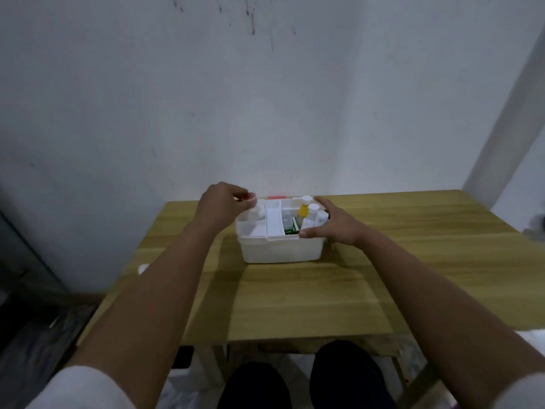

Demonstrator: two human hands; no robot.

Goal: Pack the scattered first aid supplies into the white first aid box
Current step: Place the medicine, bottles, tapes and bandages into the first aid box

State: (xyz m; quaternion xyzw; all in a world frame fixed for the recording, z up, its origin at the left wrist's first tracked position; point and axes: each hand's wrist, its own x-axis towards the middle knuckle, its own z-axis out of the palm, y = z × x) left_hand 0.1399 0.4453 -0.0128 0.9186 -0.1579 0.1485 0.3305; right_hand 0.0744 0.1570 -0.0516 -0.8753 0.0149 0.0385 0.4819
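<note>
Head view shows your left hand (222,203) over the far-left corner of the white first aid box (280,249), its fingers curled round a small white bottle with a reddish cap (256,205). The bottle stands roughly upright, its long axis vertical, directly above the box's left compartment, so the coming move looks like a short straight lowering rather than any sideways carry. Whether its base already touches the compartment floor you cannot tell from here.

Your right hand (333,224) rests spread on the right end of the box, fingers straight, thumb on the near rim, holding nothing but steadying the box. Just to its left, inside the right compartment, stand a yellow bottle (303,208) and white-capped bottles (314,215); a green packet (292,227) lies nearer the middle.

The box sits at the far middle of the wooden table (324,290). A small white object (143,268) shows at the table's left edge, nearer your left arm; it may be a supply left to pack.
</note>
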